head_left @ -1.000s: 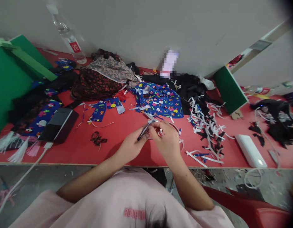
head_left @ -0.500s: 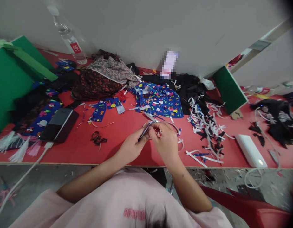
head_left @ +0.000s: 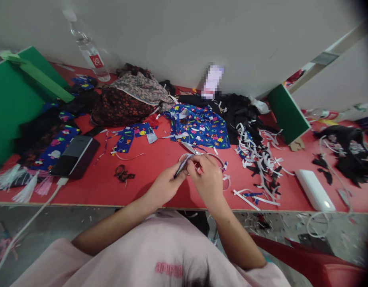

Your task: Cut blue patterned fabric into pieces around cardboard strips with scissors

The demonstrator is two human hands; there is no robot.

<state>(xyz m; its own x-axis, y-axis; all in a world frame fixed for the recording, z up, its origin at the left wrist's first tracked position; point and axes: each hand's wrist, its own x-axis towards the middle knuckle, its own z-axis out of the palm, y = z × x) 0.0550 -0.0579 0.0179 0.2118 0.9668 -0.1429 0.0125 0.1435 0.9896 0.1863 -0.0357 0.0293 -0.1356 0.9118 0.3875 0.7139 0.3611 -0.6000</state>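
My left hand (head_left: 169, 181) pinches a narrow dark blue and white fabric strip (head_left: 181, 166) between thumb and fingers. Against it, my right hand (head_left: 207, 175) has its fingertips closed at the strip's upper end; the fingers partly hide what they grip. Just beyond my fingers lie metal scissors (head_left: 192, 149), their handles partly covered by my right hand. A thin, pale loop (head_left: 218, 157) curves out around the fingers. Farther back, a blue cartoon-print cloth (head_left: 198, 127) is spread on the red table (head_left: 112, 195).
Tangled white and black strips (head_left: 258, 163) lie to the right, near a white power bank (head_left: 314, 190). At left are a black box-like device (head_left: 75, 157) with a cable and a water bottle (head_left: 91, 56). Floral cloth (head_left: 124, 103) and a lit phone (head_left: 212, 81) are at the back.
Both hands stay almost in place, fingers still closed at the strip. The view has shifted very slightly; nothing on the table has visibly moved.
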